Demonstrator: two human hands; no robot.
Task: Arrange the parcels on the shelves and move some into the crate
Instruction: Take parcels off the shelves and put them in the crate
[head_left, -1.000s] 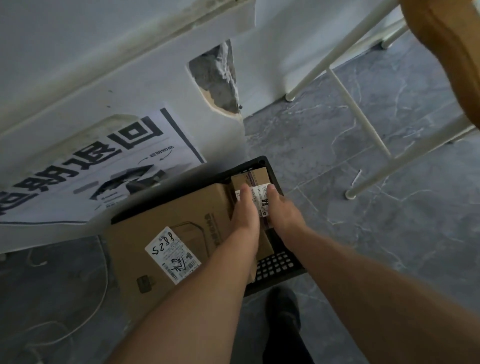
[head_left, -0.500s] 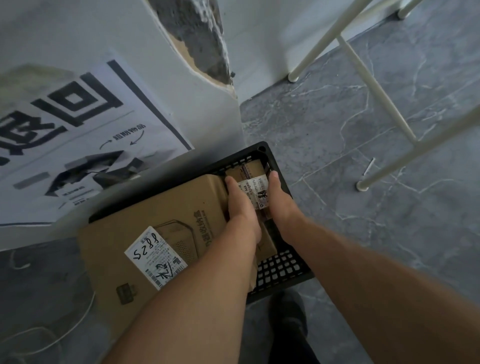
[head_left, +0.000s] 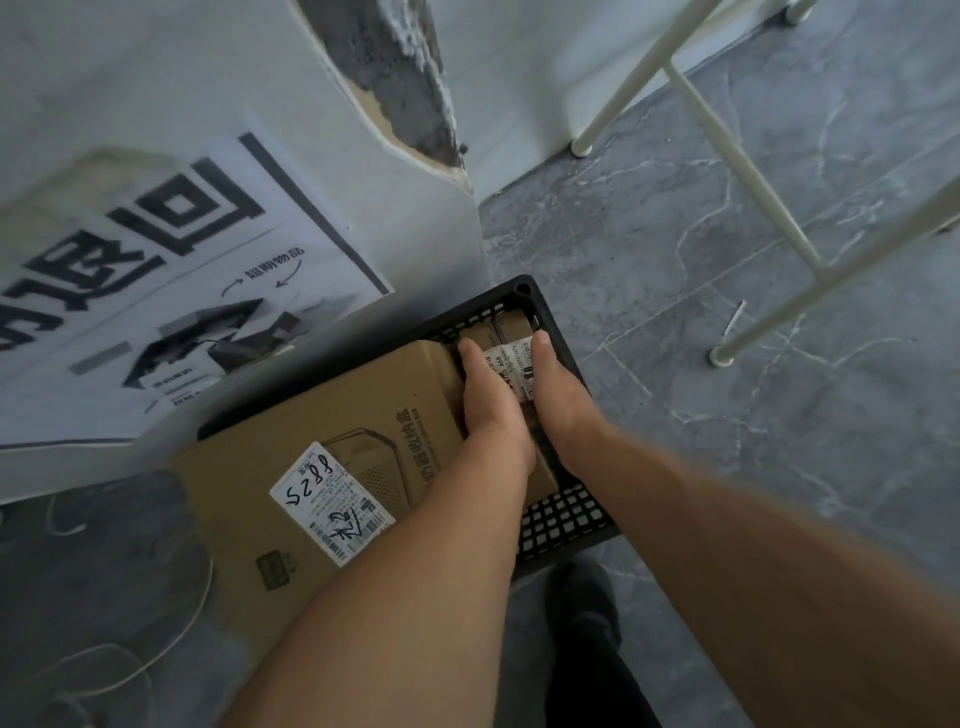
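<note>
A black plastic crate (head_left: 563, 525) stands on the grey floor below me. A large cardboard parcel (head_left: 332, 441) with a white label marked 8825 lies tilted across its left side and sticks out over the rim. In the crate's right end sits a small brown parcel (head_left: 511, 358) with a white label. My left hand (head_left: 485, 395) presses its left side and my right hand (head_left: 553, 389) its right side, so both hands grip it between them. The small parcel's lower part is hidden by my hands.
A white wall with a printed poster (head_left: 171, 291) and a broken corner (head_left: 395, 83) rises to the left. White metal rack legs (head_left: 748, 171) stand on the floor at the right. My dark shoe (head_left: 582, 608) is just before the crate. A thin white cable (head_left: 130, 670) lies at the lower left.
My view has tilted down and closer to the crate. Both hands have kept their grip on the small parcel and lowered it deeper into the crate's right end.
</note>
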